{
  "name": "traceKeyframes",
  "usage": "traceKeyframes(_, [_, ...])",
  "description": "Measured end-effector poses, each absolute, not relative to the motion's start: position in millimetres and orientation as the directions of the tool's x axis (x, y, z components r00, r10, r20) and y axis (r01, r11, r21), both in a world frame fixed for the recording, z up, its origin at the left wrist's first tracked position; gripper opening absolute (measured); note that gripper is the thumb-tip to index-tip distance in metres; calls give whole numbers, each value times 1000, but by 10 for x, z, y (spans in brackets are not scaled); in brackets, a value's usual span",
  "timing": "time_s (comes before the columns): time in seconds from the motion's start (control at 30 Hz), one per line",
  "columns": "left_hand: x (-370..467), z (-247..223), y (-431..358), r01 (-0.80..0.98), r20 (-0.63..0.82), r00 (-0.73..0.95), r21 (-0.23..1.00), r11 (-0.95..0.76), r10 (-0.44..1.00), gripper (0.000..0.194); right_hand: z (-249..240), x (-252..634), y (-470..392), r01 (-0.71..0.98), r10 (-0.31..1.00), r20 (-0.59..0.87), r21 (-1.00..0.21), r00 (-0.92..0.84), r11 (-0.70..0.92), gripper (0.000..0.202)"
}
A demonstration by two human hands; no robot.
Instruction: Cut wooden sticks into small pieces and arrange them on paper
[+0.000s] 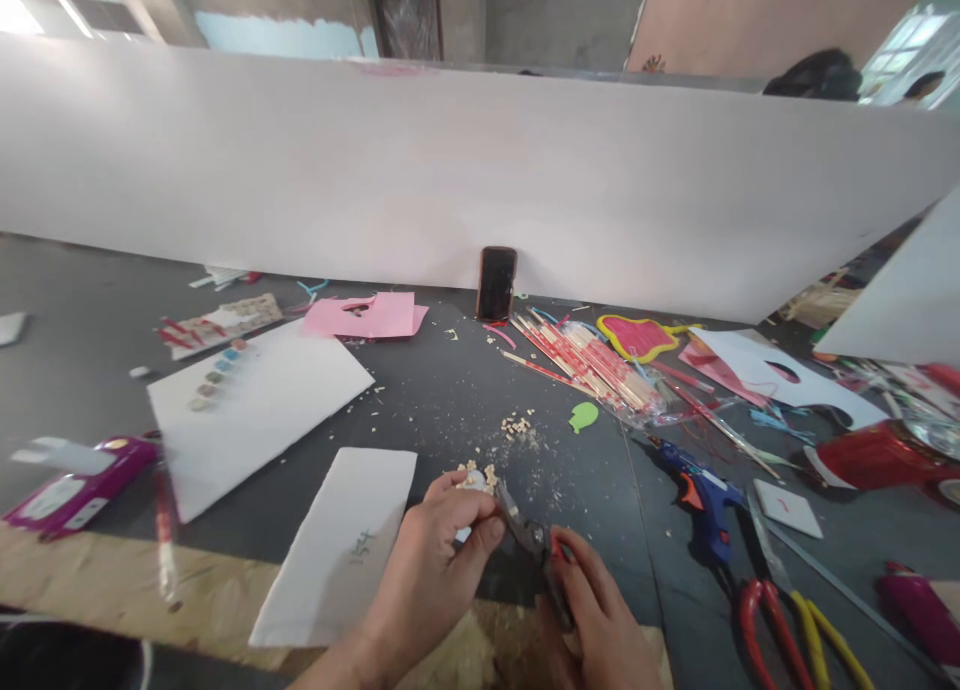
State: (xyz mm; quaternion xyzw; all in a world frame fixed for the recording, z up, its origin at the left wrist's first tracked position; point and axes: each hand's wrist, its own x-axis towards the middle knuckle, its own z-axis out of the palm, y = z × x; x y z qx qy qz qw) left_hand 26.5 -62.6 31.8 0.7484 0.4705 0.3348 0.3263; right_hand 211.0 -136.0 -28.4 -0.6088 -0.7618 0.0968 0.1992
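the left hand point(442, 540) is closed in a pinch beside a small white piece point(475, 480), though what lies between its fingertips is too small to make out; the right hand point(600, 600) grips a pair of cutters point(534, 537), their tips close to the left fingertips. pale bits point(489, 475) sit around the white piece, and a small heap of similar crumbs point(517, 427) lies loose just beyond on the worktop point(420, 400). the work looks partway along: some bits are cut small and grouped, while the heap lies apart and, farther out, a bundle of sticks point(600, 365) looks largely whole. how many bits are finished cannot be told. nearer the left side, a white board point(337, 550) carries green handwriting that seems to read "154", and a larger white sheet point(262, 400) bears a row of small coloured squares point(217, 375) without readable writing. out right, beyond a blue glue gun point(701, 490), a white tile point(787, 508) shows a small red mark; the print on the red can point(870, 455) is unreadable, and no brand can be made out.
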Motion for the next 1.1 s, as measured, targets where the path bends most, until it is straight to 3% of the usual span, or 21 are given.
traceKeyframes(0.13, [259,306,-635,465,222,361,799,-381,906,27,-290,2137,-1364,902,962,107,-334,-251,272,57])
traceKeyframes(0.23, [259,310,-640,459,231,363,799,-389,903,29,-254,2141,-1363,913,962,59,-302,-268,273,56])
traceKeyframes(0.43, [230,358,-625,419,130,391,857,-302,911,29,-232,2147,-1360,920,960,50,-278,-274,277,55])
traceKeyframes(0.63, [222,394,-612,383,70,409,892,-241,910,29,-204,2126,-1347,878,948,30,-371,-316,304,57])
traceKeyframes(0.93, [264,362,-645,413,52,373,884,-217,926,31,-121,2077,-1298,755,974,0,-632,-225,175,34])
traceKeyframes(1.1, [250,346,-632,454,63,382,856,-247,922,30,-117,2102,-1292,772,974,32,-603,-226,200,33])
